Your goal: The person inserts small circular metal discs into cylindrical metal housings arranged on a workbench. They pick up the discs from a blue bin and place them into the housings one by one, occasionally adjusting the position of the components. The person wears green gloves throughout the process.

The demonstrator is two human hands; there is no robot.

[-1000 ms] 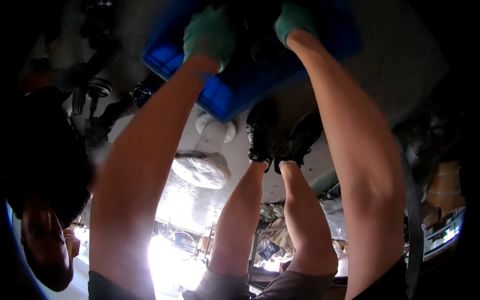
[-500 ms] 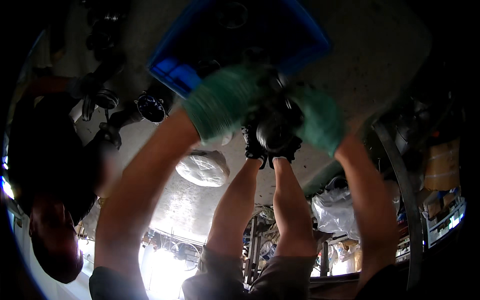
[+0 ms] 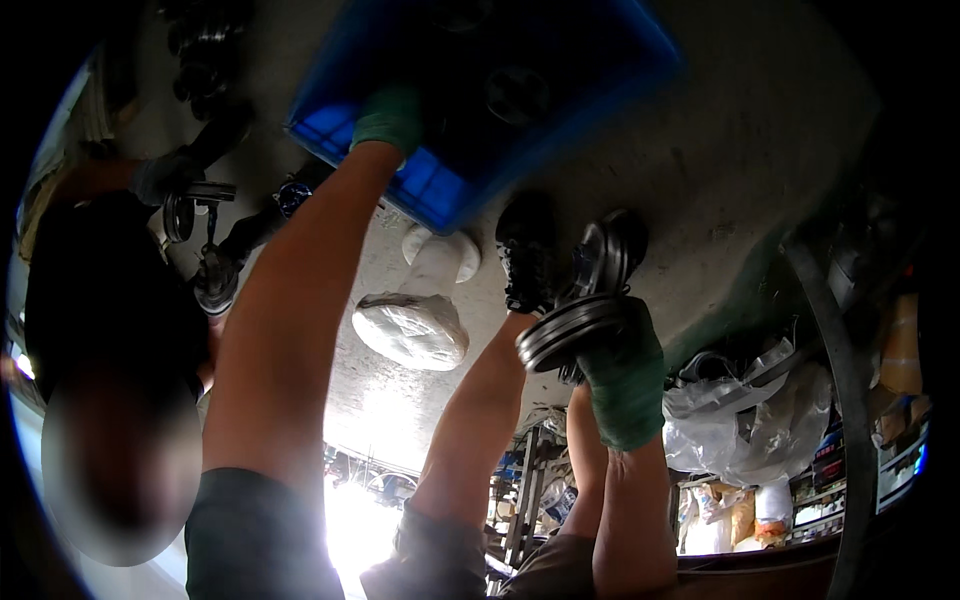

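My left hand [image 3: 388, 120], in a green glove, reaches over the near left wall of a blue crate [image 3: 435, 190]. Its fingers are lost in the dark inside. A round dark part [image 3: 517, 95] shows faintly within the crate, to the right of that hand. Nearer to me, my right hand [image 3: 625, 375], also green-gloved, is closed around a dark metal part with round, grooved, disc-like ends [image 3: 570, 330]. It hangs above my shoes, apart from the crate.
On my left a co-worker [image 3: 100, 290] in dark clothes handles a similar grooved part [image 3: 180, 215]. A white wrapped stool-like stand [image 3: 412, 325] is on the floor near my left leg. Clear plastic bags [image 3: 745, 420] and a curved metal bar [image 3: 830, 360] lie to the right.
My hands, close together over a dark part before, have separated. The left has gone into the crate; the right has come lower and nearer with the grooved metal part in its grip.
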